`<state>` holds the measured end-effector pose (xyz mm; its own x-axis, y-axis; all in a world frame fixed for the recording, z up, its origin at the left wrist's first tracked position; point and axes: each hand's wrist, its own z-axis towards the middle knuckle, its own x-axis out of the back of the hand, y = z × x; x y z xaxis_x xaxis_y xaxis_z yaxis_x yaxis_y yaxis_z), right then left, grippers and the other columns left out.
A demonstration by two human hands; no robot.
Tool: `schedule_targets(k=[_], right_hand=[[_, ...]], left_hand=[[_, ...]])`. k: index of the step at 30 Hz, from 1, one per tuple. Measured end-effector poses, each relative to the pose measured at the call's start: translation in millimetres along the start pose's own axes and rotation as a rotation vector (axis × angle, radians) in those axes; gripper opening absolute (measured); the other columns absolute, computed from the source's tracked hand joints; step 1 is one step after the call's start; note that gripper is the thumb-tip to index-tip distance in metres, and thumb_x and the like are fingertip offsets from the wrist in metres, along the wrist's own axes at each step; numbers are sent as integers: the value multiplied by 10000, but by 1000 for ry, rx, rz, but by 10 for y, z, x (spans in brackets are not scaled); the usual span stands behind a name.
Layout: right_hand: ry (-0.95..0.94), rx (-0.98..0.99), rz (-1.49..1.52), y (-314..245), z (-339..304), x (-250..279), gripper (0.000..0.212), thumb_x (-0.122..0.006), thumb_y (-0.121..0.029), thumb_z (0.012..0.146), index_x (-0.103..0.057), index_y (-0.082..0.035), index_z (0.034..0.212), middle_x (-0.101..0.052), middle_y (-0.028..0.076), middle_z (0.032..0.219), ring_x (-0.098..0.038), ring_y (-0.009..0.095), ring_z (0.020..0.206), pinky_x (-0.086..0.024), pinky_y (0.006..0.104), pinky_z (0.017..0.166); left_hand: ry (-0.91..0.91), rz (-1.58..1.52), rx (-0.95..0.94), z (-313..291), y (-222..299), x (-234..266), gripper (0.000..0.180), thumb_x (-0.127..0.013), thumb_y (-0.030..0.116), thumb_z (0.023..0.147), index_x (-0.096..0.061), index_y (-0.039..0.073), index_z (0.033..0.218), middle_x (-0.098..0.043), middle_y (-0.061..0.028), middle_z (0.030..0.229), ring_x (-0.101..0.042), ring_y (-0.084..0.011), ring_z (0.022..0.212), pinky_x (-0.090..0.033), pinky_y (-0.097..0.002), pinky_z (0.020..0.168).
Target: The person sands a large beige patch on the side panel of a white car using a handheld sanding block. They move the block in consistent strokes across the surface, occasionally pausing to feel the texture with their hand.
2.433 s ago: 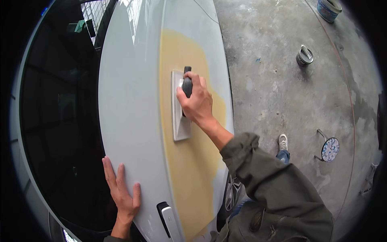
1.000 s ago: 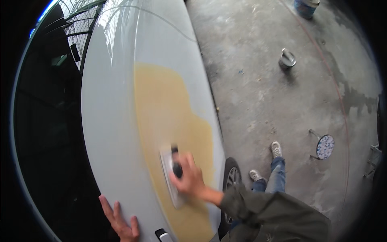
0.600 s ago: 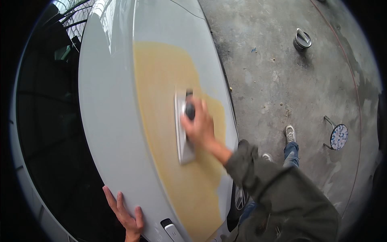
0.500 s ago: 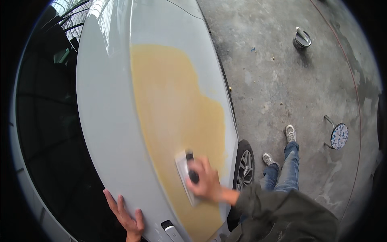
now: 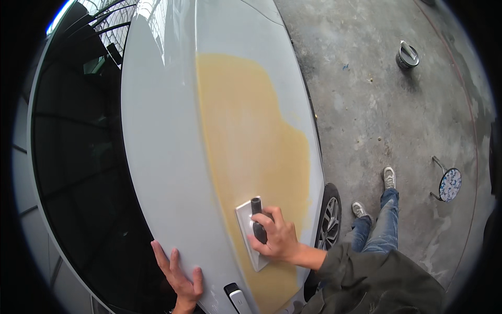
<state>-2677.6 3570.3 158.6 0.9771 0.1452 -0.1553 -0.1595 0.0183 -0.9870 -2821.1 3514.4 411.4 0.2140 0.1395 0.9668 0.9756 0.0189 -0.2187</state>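
My right hand [image 5: 274, 234] is wrapped round the black handle of a sanding block [image 5: 248, 220], whose long white base lies against a car's side panel. Under and around it spreads a patch of yellow filler [image 5: 240, 120], paler and whitish in its middle. The surrounding car panel [image 5: 167, 146] is light silver-grey. My left hand [image 5: 180, 275] rests with spread fingers on the panel beside the dark window edge and holds nothing. Between my hands, near the lower edge, is the car's door handle [image 5: 238, 298].
Dark window glass [image 5: 78, 157] runs along the left. On the right, a wheel [image 5: 329, 217] shows below the panel. A round stool [image 5: 449, 184] with a patterned seat and a dark can [image 5: 407, 56] stand on the concrete floor, where a thin red hose [image 5: 475, 125] lies.
My right hand has shifted the sanding block a little over the filler and is less blurred. The whole view has moved slightly, while my left hand stays on the panel.
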Motion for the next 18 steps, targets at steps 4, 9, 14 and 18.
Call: schedule_targets(k=[4,9,14,18], right_hand=[[109,8,-101,16,1549,216,505,-678,-332,889,-517,-161,1337,-559,168,1128,-654,409,791,-538,543,628],[110,38,-85,-36,1505,98,489,-657,-323,907,-504,-162,1342,-552,186,1105,-665,404,780,-536,527,600],[8,55,-85,-92,857,97,470,-681,-294,875,-513,-148,1289,-573,185,1089,-660,398,808,-535,512,633],[102,-42,-125,-130,2469,261,393,-634,-282,923,-515,-123,1262,-571,189,1076,-646,422,780,-531,524,642]], left_hand=[[18,-31,-66,132,30,-30,722,-580,271,892,-368,75,1554,-135,-304,1665,-152,-498,1542,-178,-597,1223],[14,1,-32,55,-4,-21,736,-576,243,872,-362,69,1554,-125,-299,1669,-148,-500,1542,-175,-594,1227],[-12,20,-26,-5,-41,8,737,-579,253,873,-363,58,1549,-122,-305,1666,-143,-503,1542,-172,-598,1226],[-6,17,-43,71,19,5,725,-576,276,893,-358,69,1552,-123,-311,1662,-144,-501,1542,-174,-607,1221]])
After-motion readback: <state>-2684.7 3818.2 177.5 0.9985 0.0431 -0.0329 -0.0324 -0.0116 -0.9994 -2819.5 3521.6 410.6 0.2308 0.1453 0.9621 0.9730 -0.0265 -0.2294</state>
